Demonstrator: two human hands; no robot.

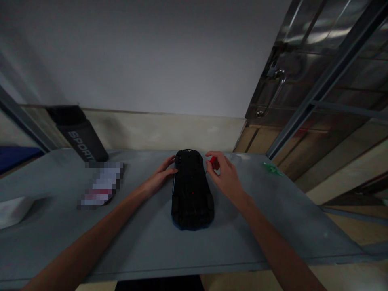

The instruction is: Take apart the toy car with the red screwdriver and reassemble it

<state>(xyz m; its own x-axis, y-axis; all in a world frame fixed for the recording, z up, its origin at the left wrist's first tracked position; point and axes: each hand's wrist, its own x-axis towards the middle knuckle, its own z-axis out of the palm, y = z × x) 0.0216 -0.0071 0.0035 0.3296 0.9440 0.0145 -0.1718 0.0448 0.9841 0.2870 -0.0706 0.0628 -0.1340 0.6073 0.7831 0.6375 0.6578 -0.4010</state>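
Observation:
A black toy car [191,190] lies upside down in the middle of the grey table [145,238], its underside up and its length pointing away from me. My left hand [160,176] rests against the car's far left side, fingers curled onto its edge. My right hand [223,173] hovers just right of the car's far end, its fingers pinched on a small red object [214,161] that I cannot name.
A black bottle [79,135] lettered "SPORT" stands at the back left. A blurred flat item [101,184] lies left of the car, a white box [13,210] at the far left edge. A small green thing [272,168] sits at the right. Metal door and frame stand right.

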